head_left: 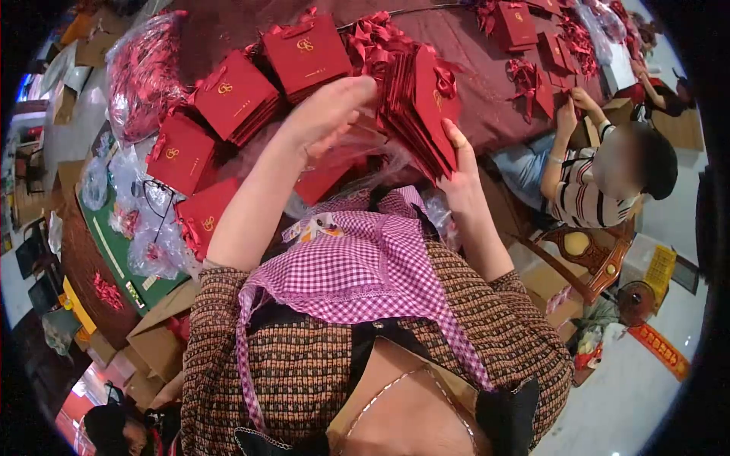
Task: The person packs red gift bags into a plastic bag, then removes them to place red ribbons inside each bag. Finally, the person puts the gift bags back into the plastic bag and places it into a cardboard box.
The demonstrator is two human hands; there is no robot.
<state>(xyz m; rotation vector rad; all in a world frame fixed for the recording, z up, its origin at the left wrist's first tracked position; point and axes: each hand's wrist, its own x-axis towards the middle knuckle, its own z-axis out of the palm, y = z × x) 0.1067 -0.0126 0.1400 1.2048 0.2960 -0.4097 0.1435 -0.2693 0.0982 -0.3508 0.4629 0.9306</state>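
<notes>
My right hand (462, 161) grips a fanned stack of red paper gift bags (417, 114) by its lower right edge, thumb on the front bag. The bags have gold lettering and red ribbon bows, and the stack stands tilted. My left hand (332, 114) is just left of that stack, fingers loosely bent and apart, with nothing visible in them. Whether its fingertips touch the bags is hard to see. Beyond it lies another pile of red gift bags (306, 55), with more piles (237, 97) curving down the left side.
Red cloth (487, 99) covers the table. A clear plastic sack of red ribbons (144, 72) lies at left, above crumpled plastic bags (156, 247). Across the table's right side sits a person in a striped shirt (589, 182), hands near more red bags (541, 95). Cardboard boxes (156, 353) stand lower left.
</notes>
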